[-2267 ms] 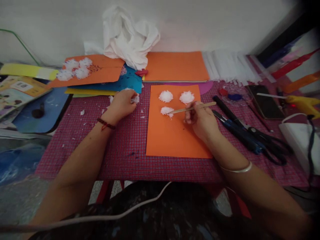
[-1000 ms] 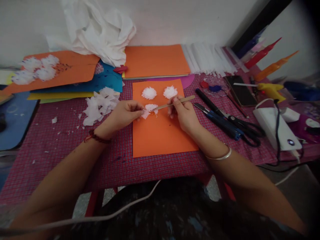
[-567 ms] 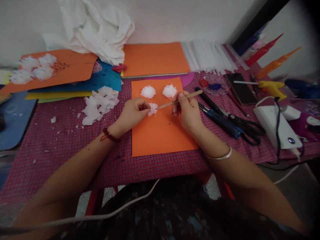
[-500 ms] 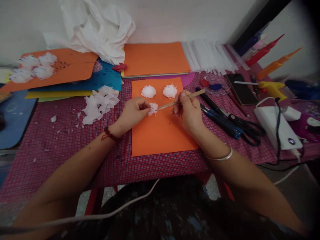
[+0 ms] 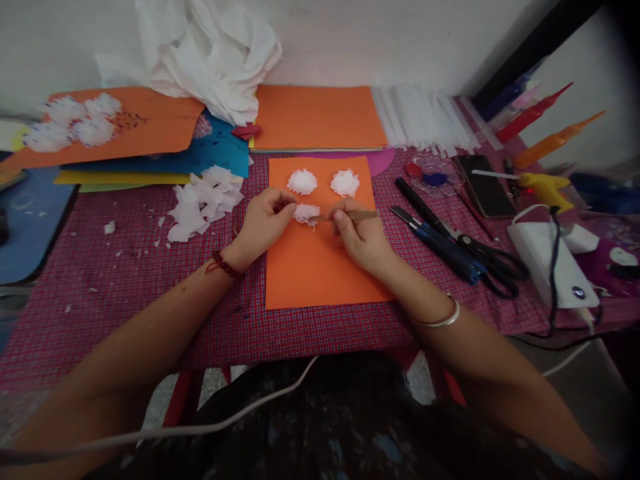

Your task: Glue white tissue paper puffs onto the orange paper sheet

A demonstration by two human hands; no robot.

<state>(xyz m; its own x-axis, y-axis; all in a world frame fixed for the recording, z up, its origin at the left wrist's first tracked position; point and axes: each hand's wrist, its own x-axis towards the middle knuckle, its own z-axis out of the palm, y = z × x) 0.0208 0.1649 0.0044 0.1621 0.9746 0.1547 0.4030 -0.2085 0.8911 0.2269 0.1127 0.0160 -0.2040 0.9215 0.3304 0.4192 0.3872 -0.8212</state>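
An orange paper sheet (image 5: 320,270) lies in front of me with two fluffy white paper tufts (image 5: 303,181) near its top. Below them sits a third, smaller paper tuft (image 5: 306,213). At this tuft's left edge, my left hand (image 5: 270,217) has thumb and forefinger drawn together; whatever lies between them is hidden. My right hand (image 5: 363,233) is closed around a flat wooden stick (image 5: 367,215), whose tip reaches the small tuft's right side.
Torn white paper pieces (image 5: 205,203) lie left of the sheet. On the right are a cutter (image 5: 440,248), black scissors (image 5: 493,257), a phone (image 5: 485,187), a yellow glue gun (image 5: 545,187) and a white power bank (image 5: 553,260). Orange paper (image 5: 315,117) lies behind.
My right hand has moved left and lower, bringing the stick flatter and further onto the small tuft. The left fingers have shifted slightly back to its left edge. The view has tilted a little.
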